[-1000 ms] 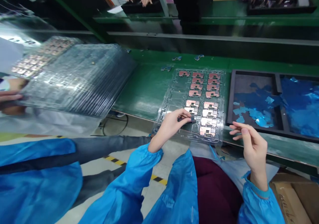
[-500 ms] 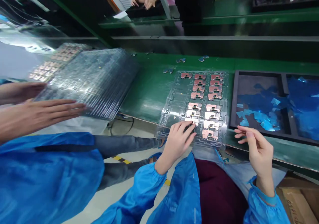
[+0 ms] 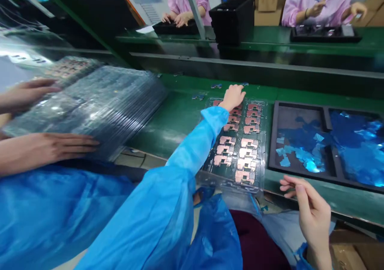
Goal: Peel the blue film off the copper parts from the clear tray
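A clear plastic tray (image 3: 264, 150) with several copper-coloured parts (image 3: 247, 143) lies on the green belt in front of me. My left hand (image 3: 233, 97) is stretched out to the tray's far edge, fingers curled down over the belt near a small blue-covered part (image 3: 216, 86); whether it holds anything is hidden. My right hand (image 3: 309, 212) hovers at the near edge of the belt, right of the tray, fingers loosely apart and holding nothing.
A black tray (image 3: 327, 122) full of peeled blue film (image 3: 357, 142) sits right of the clear tray. At the left a co-worker's hands (image 3: 45, 150) rest on a stack of clear trays (image 3: 99, 102). People in pink work across the line. A cardboard box (image 3: 354, 250) stands at the lower right.
My left hand left the near end of the tray and reached to its far edge. The view tilted up. The co-worker's hands shifted on the tray stack.
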The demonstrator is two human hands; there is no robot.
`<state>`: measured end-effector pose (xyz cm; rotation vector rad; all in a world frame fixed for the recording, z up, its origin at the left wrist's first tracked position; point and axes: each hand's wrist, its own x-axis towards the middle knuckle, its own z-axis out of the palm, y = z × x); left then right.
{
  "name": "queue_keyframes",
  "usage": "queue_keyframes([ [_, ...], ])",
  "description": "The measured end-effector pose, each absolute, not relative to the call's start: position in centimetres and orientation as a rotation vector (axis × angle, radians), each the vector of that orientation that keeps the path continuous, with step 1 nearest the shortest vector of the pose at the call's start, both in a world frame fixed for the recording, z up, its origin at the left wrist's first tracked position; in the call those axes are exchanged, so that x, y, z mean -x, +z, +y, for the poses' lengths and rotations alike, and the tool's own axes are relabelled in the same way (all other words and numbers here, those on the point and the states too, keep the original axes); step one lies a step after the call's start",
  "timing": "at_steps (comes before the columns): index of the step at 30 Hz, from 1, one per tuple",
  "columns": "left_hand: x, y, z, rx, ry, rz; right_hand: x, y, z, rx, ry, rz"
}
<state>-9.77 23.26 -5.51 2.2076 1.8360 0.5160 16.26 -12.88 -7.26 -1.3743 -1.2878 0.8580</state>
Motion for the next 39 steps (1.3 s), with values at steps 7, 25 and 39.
queue_keyframes([
  [7,7.3,-5.6,29.6,-1.998,0.576,2.003,-17.2,-7.9,-14.5,1.423,0.762,-1.287],
  [25,1.9,-0.1,-7.2,-1.356,0.850,1.140,-13.8,-4.7,-10.3,1.242,0.903,-0.989],
  [39,1.8,-4.1,-9.9,-1.360,0.932,1.192,-13.8,-5.7,-11.8,1.364,0.780,-0.994],
])
